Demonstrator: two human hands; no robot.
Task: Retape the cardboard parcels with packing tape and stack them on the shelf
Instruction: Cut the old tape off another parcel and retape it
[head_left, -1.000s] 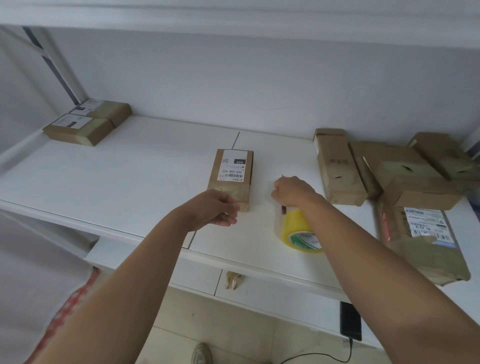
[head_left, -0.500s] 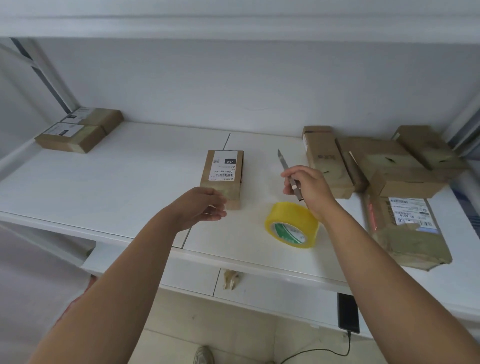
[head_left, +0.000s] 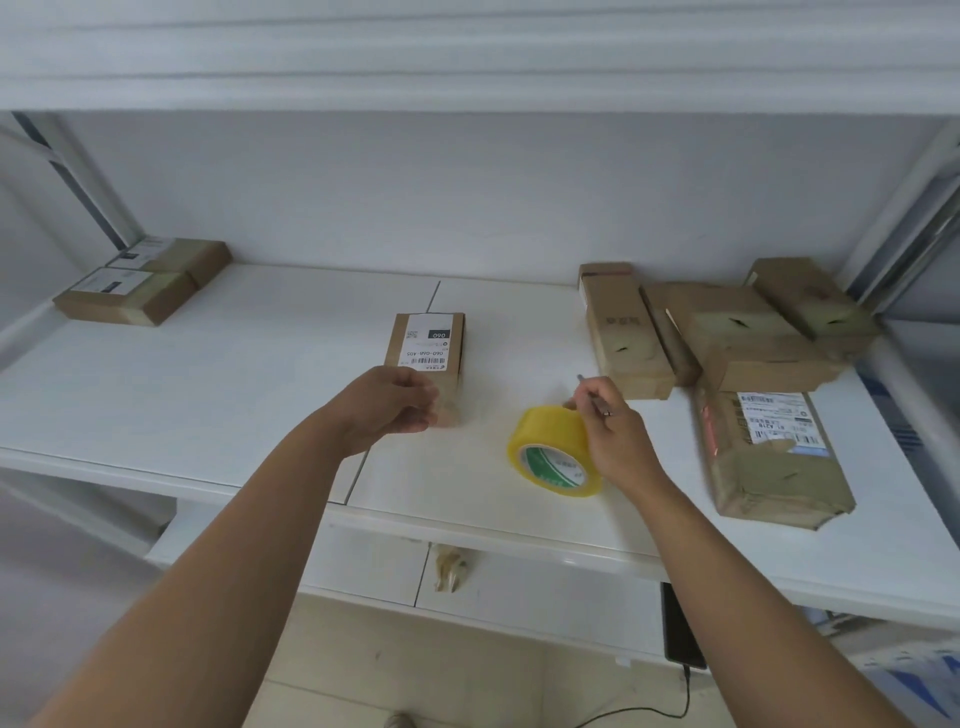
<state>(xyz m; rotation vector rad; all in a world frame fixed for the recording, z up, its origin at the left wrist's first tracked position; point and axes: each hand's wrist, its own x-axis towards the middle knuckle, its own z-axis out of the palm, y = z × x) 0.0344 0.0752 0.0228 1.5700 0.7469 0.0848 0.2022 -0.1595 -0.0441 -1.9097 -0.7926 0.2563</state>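
Note:
A small brown parcel (head_left: 430, 347) with a white barcode label lies at the middle of the white shelf (head_left: 223, 374). My left hand (head_left: 390, 404) grips its near end. A yellow roll of packing tape (head_left: 551, 450) stands on edge to the right of it. My right hand (head_left: 612, 431) holds a thin metal blade (head_left: 593, 396) and touches the top of the roll. Two taped parcels (head_left: 136, 287) sit at the far left of the shelf.
A cluster of several brown parcels (head_left: 727, 332) lies at the right rear, with a larger wrinkled labelled parcel (head_left: 774, 457) in front of it. Metal uprights frame both sides. A black phone (head_left: 679, 629) on a cable sticks out below the shelf edge.
My right hand lifted the blade from the shelf, then came down onto the tape roll. My left hand moved forward and closed on the parcel's near end.

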